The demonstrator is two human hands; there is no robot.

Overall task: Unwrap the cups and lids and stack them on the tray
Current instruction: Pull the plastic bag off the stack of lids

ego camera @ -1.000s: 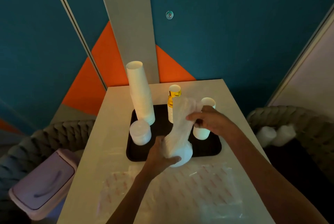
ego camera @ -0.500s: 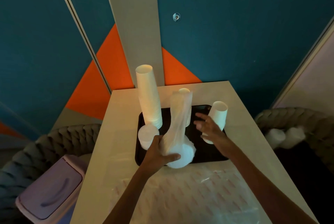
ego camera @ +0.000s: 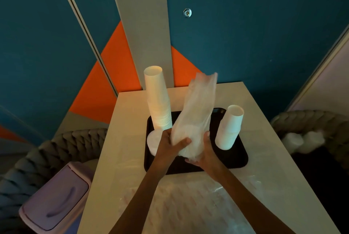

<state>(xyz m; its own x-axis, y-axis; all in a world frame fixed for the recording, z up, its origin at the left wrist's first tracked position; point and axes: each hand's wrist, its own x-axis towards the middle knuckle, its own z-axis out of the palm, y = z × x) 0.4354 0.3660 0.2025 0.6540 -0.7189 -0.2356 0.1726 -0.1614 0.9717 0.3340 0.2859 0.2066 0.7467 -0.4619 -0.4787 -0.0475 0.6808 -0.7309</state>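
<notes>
A clear plastic sleeve (ego camera: 196,113) with a short stack of white lids at its bottom is held above the black tray (ego camera: 239,158). My left hand (ego camera: 171,144) grips the sleeve's lower left side, thumb across the front. From the right and below, my right hand (ego camera: 204,153) cups the sleeve's bottom end. The upper part of the sleeve looks empty and stands up crumpled. On the tray stand a tall stack of white cups (ego camera: 158,101), a shorter cup stack (ego camera: 229,128) and a low white lid stack (ego camera: 153,141), partly hidden by my left hand.
Empty printed plastic wrapping (ego camera: 188,201) lies on the table (ego camera: 122,139) near me. A lilac bin (ego camera: 56,198) stands at the lower left. Braided grey chairs flank the table; the right one holds wrapped white packs (ego camera: 302,139).
My right hand has come back from the short cup stack to the bottom of the sleeve. The sleeve is raised and tilted to the right. The camera has moved closer.
</notes>
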